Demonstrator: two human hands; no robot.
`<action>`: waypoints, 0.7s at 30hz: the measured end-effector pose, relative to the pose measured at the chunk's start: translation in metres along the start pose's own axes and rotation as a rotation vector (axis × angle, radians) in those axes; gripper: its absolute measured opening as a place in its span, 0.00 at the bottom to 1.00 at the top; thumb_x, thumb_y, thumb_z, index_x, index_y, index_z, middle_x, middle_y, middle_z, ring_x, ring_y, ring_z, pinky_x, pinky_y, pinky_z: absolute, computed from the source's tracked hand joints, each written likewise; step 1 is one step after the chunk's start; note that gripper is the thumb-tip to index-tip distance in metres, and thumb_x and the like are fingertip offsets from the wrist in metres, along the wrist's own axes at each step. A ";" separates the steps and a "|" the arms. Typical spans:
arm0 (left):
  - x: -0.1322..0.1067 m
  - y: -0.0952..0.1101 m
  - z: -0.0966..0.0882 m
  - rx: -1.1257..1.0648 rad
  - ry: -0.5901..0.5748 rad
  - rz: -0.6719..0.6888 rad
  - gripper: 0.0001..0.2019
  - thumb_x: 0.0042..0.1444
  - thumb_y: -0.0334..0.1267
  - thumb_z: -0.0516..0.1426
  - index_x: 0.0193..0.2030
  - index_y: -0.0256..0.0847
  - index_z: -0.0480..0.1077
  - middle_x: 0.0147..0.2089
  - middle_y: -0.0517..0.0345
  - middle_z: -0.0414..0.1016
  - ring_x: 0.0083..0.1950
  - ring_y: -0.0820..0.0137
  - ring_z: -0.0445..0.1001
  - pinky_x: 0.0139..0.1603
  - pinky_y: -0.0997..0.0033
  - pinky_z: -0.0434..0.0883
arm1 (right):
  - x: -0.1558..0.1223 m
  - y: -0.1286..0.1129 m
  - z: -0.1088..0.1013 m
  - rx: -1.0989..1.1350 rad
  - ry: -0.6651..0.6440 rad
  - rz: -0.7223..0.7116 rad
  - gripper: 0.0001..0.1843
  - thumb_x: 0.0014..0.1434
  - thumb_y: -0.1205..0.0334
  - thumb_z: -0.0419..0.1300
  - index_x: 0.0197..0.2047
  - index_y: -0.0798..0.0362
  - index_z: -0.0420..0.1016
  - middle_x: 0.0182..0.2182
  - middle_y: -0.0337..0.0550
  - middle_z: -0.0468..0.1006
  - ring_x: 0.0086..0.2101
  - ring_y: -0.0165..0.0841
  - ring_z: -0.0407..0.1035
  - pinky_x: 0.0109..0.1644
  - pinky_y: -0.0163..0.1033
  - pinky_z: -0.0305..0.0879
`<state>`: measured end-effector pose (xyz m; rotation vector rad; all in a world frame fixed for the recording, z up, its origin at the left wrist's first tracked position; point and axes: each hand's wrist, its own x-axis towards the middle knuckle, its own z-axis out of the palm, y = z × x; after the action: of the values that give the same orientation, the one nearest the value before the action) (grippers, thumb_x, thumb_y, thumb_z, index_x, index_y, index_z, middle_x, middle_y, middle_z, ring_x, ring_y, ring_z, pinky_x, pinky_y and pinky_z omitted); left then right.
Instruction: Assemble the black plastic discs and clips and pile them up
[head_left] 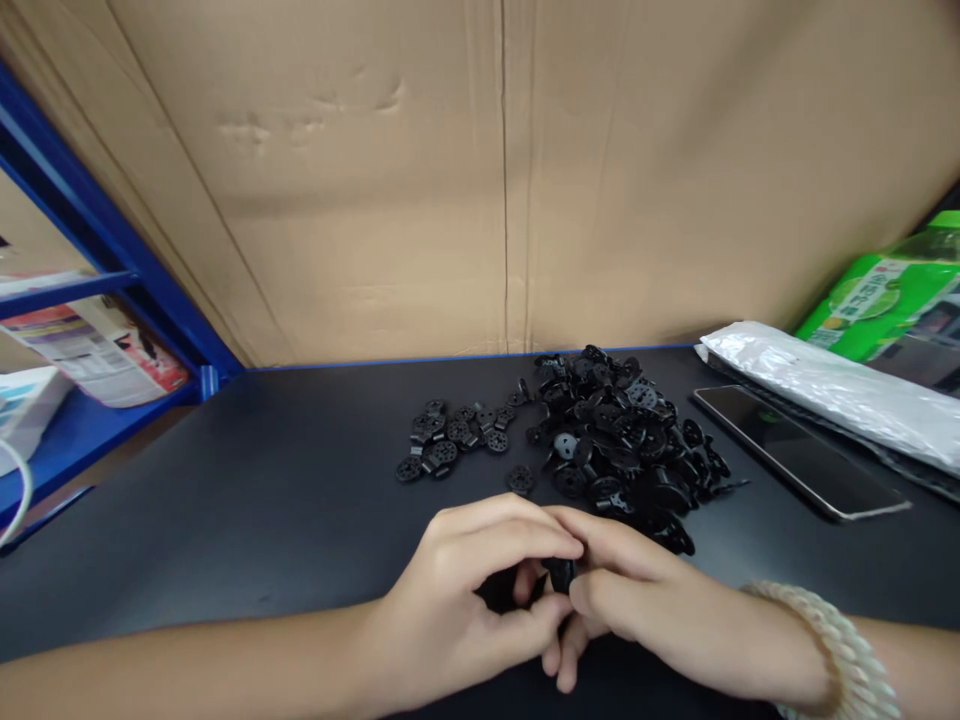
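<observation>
My left hand (480,580) and my right hand (637,595) meet low in the middle of the view, over the near part of the dark table. Between their fingertips is a small black plastic clip (559,574), mostly covered by the fingers. Both hands are closed on it. Just beyond my right hand lies a large heap of black plastic clips (615,430) with round, perforated discs. Left of the heap, a smaller loose group of the same clips (457,430) is spread out. One single clip (520,479) lies close behind my left hand's knuckles.
A phone (799,450) lies right of the heap, beside a white plastic package (832,375). A green-wrapped pack (885,290) stands behind them. Cardboard (375,200) walls the table's far edge. On the left is a blue metal shelf (112,220) holding packets.
</observation>
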<state>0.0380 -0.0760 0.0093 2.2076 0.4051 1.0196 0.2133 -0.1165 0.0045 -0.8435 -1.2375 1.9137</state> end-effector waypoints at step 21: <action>0.006 -0.003 0.008 0.106 0.110 0.037 0.10 0.42 0.19 0.61 0.30 0.33 0.79 0.25 0.54 0.79 0.23 0.73 0.73 0.27 0.77 0.73 | 0.008 0.008 0.010 0.283 0.014 0.010 0.12 0.51 0.69 0.56 0.42 0.56 0.67 0.32 0.38 0.70 0.27 0.30 0.72 0.34 0.43 0.71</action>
<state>0.0481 -0.0735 0.0068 2.2666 0.4796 1.1677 0.1988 -0.1170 -0.0012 -0.7126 -0.9264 2.0266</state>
